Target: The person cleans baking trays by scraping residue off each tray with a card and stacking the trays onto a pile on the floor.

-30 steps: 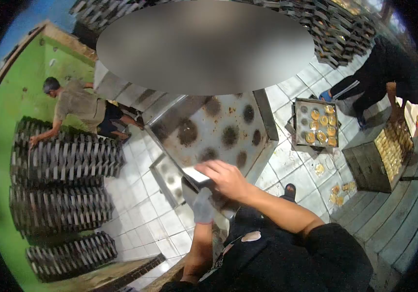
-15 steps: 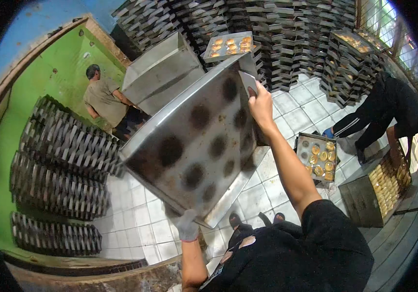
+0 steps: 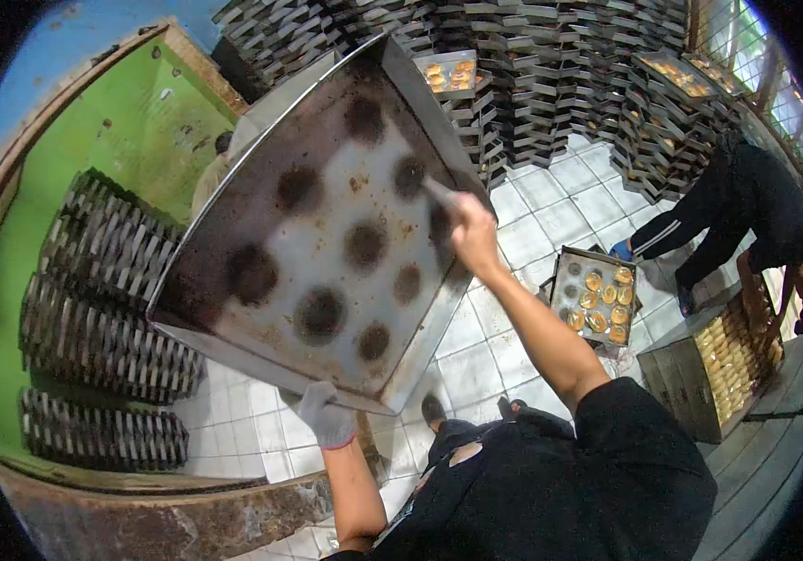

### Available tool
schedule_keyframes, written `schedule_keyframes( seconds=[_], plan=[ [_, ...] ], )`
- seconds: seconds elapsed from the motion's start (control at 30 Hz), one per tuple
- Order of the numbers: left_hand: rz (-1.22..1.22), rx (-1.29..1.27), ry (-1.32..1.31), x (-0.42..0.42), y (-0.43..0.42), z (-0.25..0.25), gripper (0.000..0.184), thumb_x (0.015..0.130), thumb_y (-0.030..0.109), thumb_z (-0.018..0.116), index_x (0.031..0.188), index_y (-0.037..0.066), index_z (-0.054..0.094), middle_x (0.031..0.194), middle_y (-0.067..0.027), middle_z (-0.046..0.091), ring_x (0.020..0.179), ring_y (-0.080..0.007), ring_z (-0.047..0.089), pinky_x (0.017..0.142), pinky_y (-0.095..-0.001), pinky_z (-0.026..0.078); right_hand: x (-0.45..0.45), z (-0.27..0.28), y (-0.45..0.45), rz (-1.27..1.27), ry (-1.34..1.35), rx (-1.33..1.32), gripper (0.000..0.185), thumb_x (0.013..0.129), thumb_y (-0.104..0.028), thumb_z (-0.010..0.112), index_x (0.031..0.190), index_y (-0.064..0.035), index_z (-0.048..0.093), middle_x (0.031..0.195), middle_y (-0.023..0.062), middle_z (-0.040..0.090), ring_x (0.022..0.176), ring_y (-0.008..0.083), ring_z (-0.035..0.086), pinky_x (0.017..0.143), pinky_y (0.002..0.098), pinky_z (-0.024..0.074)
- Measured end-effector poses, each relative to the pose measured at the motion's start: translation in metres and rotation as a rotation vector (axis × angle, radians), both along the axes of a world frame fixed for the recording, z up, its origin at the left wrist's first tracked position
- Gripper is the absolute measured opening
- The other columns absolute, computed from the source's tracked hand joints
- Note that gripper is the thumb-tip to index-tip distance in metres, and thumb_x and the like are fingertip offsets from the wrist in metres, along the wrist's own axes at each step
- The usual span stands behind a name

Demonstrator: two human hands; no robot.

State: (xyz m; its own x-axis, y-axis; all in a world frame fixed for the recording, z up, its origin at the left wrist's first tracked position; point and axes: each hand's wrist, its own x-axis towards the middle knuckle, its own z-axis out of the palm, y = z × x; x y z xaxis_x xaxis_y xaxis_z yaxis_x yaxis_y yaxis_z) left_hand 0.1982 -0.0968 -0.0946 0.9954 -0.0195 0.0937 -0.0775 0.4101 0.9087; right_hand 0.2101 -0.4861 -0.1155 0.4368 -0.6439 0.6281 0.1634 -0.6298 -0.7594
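Observation:
A deep metal baking tray (image 3: 364, 192), marked with dark round spots and brown specks, is held up tilted in front of me with its inside facing me. My left hand (image 3: 327, 416), in a grey glove, is closed on the tray's near lower edge. My bare right hand (image 3: 474, 234) is closed on a flat scraper (image 3: 439, 193), whose blade lies over the tray's inside near the right wall. The blade is blurred, so whether it touches the metal I cannot tell.
Zigzag stacks of trays (image 3: 560, 65) fill the back, and more stacks (image 3: 102, 299) stand left. A tray of buns (image 3: 598, 294) sits on the tiled floor (image 3: 546, 201). At right, a person in black (image 3: 747, 206) bends by a crate of buns (image 3: 729, 365). Another person (image 3: 210, 182) is partly hidden.
The baking tray has moved left and turned so more of its inside faces me. My right hand has brought the scraper from the tray's upper right edge down over its inside.

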Motion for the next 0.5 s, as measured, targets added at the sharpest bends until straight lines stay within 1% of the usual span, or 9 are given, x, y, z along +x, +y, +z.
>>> schedule_keyframes(
  seconds=[0.03,0.1,0.17,0.2,0.23,0.3,0.37,0.43,0.5],
  plan=[
    [-0.019,-0.002,-0.017,-0.008,-0.011,0.017,0.086,0.064,-0.011,0.056,0.148,-0.005,0.039,0.112,-0.0143,0.062,0.078,-0.0194,0.059,0.076,-0.0328,0.054,-0.012,0.01,0.023,0.146,-0.048,-0.1,0.06,0.074,0.011,0.051,0.127,-0.0098,0.068,0.116,0.0176,0.071,0.104,0.0378,0.069,0.091,0.0407,0.0566],
    [0.079,-0.182,-0.21,-0.025,-0.059,0.06,0.088,0.065,-0.01,0.055,0.15,-0.004,0.036,0.129,-0.016,0.057,0.102,-0.0255,0.061,0.094,-0.0388,0.053,-0.028,0.005,0.067,0.512,0.067,-0.198,0.064,0.074,0.012,0.051,0.13,-0.0145,0.068,0.118,0.0139,0.071,0.111,0.0337,0.067,0.1,0.0395,0.0537],
    [0.101,-0.109,-0.324,-0.014,-0.058,0.053,0.091,0.064,-0.012,0.054,0.152,-0.001,0.036,0.135,-0.0157,0.054,0.112,-0.0277,0.058,0.1,-0.0404,0.05,-0.029,0.005,0.071,0.572,0.25,-0.369,0.066,0.074,0.013,0.052,0.131,-0.0156,0.068,0.12,0.0114,0.072,0.115,0.0316,0.067,0.105,0.0386,0.0516],
    [0.127,-0.039,-0.437,-0.008,-0.057,0.051,0.093,0.063,-0.013,0.054,0.153,0.002,0.035,0.142,-0.0153,0.05,0.122,-0.0298,0.055,0.107,-0.042,0.048,-0.034,0.016,0.061,0.542,0.11,-0.081,0.06,0.075,0.014,0.051,0.127,-0.0111,0.071,0.123,0.012,0.072,0.115,0.0302,0.068,0.104,0.0368,0.0525],
    [0.13,-0.036,-0.443,-0.009,-0.06,0.056,0.093,0.063,-0.013,0.054,0.153,0.002,0.035,0.142,-0.0153,0.05,0.122,-0.0298,0.055,0.107,-0.042,0.048,-0.009,0.0,0.037,0.344,-0.002,-0.05,0.055,0.078,0.016,0.048,0.121,-0.0058,0.073,0.123,0.0139,0.073,0.115,0.0278,0.069,0.104,0.0346,0.0527],
    [0.176,0.037,-0.606,-0.016,-0.067,0.065,0.092,0.067,-0.007,0.072,0.151,0.008,0.04,0.145,-0.0114,0.049,0.127,-0.0289,0.05,0.109,-0.0445,0.044,-0.02,0.071,-0.008,0.375,-0.168,0.261,0.046,0.085,0.015,0.05,0.122,-0.001,0.072,0.118,0.013,0.075,0.108,0.0197,0.068,0.099,0.0318,0.051],
    [0.322,0.203,-0.659,0.0,-0.045,0.032,0.098,0.069,-0.005,0.081,0.154,0.009,0.034,0.153,-0.0111,0.041,0.136,-0.0289,0.042,0.114,-0.0457,0.04,-0.001,0.099,-0.034,0.277,-0.358,0.195,0.023,0.097,0.0,0.061,0.117,0.0026,0.071,0.11,0.0138,0.075,0.097,0.0161,0.067,0.091,0.0329,0.0523],
    [0.348,0.385,-0.653,0.017,-0.037,0.021,0.077,0.077,0.0,0.077,0.147,0.002,0.043,0.144,-0.0167,0.05,0.131,-0.0295,0.049,0.112,-0.0434,0.042,0.023,0.117,-0.037,0.358,-0.46,0.194,0.021,0.1,-0.008,0.064,0.116,0.0041,0.071,0.107,0.0118,0.076,0.096,0.0154,0.067,0.089,0.0305,0.0519],
    [0.389,0.559,-0.761,0.043,-0.023,-0.001,0.063,0.084,0.007,0.077,0.14,-0.003,0.051,0.137,-0.0195,0.058,0.124,-0.0295,0.055,0.108,-0.0418,0.045,0.043,0.125,-0.033,0.352,-0.661,0.239,0.021,0.098,-0.006,0.066,0.116,0.004,0.072,0.106,0.0097,0.076,0.099,0.0155,0.067,0.09,0.0305,0.0518]
  ],
)
